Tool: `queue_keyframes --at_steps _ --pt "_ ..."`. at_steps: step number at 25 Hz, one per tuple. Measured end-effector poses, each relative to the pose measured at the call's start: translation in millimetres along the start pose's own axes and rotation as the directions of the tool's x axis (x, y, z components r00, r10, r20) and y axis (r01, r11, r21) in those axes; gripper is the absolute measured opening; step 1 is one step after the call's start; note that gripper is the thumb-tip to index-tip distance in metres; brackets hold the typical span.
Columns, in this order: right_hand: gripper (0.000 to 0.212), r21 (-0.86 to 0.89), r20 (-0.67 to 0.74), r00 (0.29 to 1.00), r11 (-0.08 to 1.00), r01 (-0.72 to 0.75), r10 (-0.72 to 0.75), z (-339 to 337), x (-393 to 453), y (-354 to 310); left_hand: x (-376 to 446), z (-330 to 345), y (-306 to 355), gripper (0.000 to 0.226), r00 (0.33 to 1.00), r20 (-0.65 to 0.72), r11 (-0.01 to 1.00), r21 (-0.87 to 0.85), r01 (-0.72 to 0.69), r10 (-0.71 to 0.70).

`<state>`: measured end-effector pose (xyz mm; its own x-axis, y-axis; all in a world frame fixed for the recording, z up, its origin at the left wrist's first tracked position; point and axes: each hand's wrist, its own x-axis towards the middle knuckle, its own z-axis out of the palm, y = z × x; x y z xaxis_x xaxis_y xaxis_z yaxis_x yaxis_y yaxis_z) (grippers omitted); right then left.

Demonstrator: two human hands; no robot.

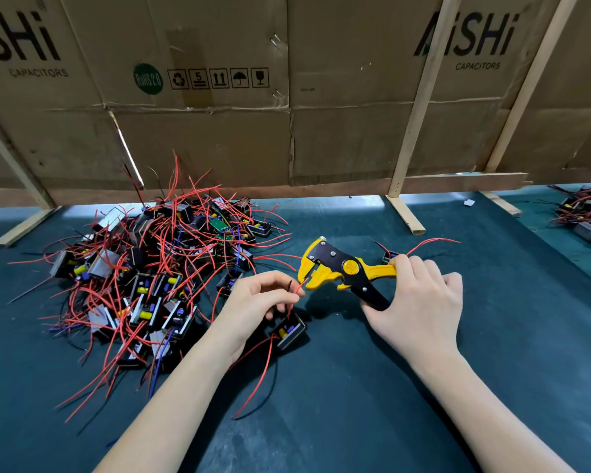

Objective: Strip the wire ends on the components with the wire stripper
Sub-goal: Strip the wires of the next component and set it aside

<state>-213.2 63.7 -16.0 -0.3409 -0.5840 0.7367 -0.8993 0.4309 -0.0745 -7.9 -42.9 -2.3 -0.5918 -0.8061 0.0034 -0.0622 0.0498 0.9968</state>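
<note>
Dark teal mat covers worktop under both hands. Beyond hands, flattened cardboard boxes printed "AiSHi CAPACITORS" stand as screen, propped by pale wooden battens. Bright light strip shows under screen's lower edge.

Two bare forearms reach in from the bottom edge, angled toward each other. The left hand has its fingers curled, fingertips pinched together. The right hand is palm down, fingers and thumb wrapped in a grip around handles.
</note>
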Motion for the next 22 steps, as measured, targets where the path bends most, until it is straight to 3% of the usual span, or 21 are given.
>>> queue_keyframes --at_steps 7,22 --pt "0.041 0.046 -0.003 1.0 0.999 -0.003 0.003 -3.8 1.8 -2.7 -0.1 1.6 -3.3 0.02 0.997 -0.015 0.996 0.042 -0.078 0.079" --pt "0.04 0.071 -0.082 0.997 0.997 0.011 -0.005 -5.2 2.7 -0.2 -1.4 -0.3 -3.4 0.009 0.986 0.052 0.987 0.033 -0.157 0.155"
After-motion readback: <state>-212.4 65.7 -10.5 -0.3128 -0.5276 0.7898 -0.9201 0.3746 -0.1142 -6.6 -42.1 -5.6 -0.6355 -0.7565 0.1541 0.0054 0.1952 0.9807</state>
